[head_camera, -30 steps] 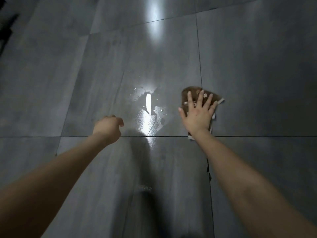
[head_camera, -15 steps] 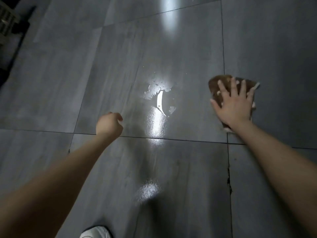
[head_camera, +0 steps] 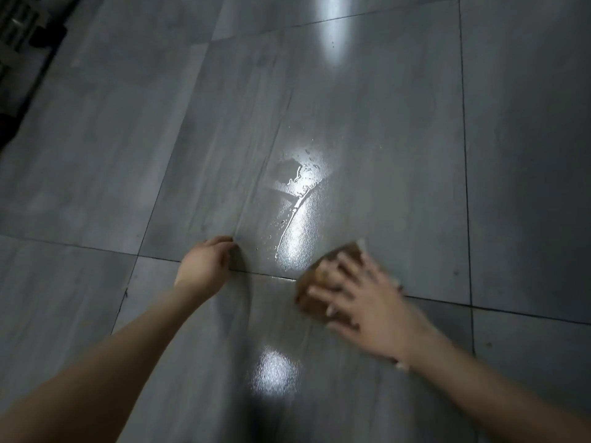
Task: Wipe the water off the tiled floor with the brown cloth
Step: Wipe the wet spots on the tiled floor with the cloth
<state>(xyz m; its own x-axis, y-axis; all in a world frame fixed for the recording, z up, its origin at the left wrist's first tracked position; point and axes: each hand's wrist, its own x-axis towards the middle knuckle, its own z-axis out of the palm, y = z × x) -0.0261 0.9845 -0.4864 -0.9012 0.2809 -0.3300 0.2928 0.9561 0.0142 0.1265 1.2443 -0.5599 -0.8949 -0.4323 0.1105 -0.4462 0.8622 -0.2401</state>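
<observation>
At the far left edge, something dark and slatted (head_camera: 22, 43) is sitting on the tiled floor (head_camera: 112, 155), too dim to identify. Moving right, the left hand (head_camera: 204, 266) is hovering low or resting near a grout line, its fingers curled loosely into a half-fist with nothing in them. Just beside it, the water (head_camera: 297, 199) is lying as a thin, irregular film with a bright curved edge and scattered droplets, glaring under reflected light; a second shiny patch is showing nearer the person. Right of that, the right hand (head_camera: 361, 298) is pressing flat with fingers splayed wide on the brown cloth (head_camera: 315, 287), which is sitting bunched on the floor just beside the near end of the puddle, straddling the grout line; both are blurring with motion. The tiles are looking large, grey, smooth and faintly streaked, so water is likely sliding rather than soaking in. The risk I am judging from here: a flat palm with no real grip may be letting the soft, crumpled cloth slip out or fold under, pushing the film outward instead of lifting it, and smearing droplets toward the left hand. A wet, glossy tile could also be making a bracing hand skid.
</observation>
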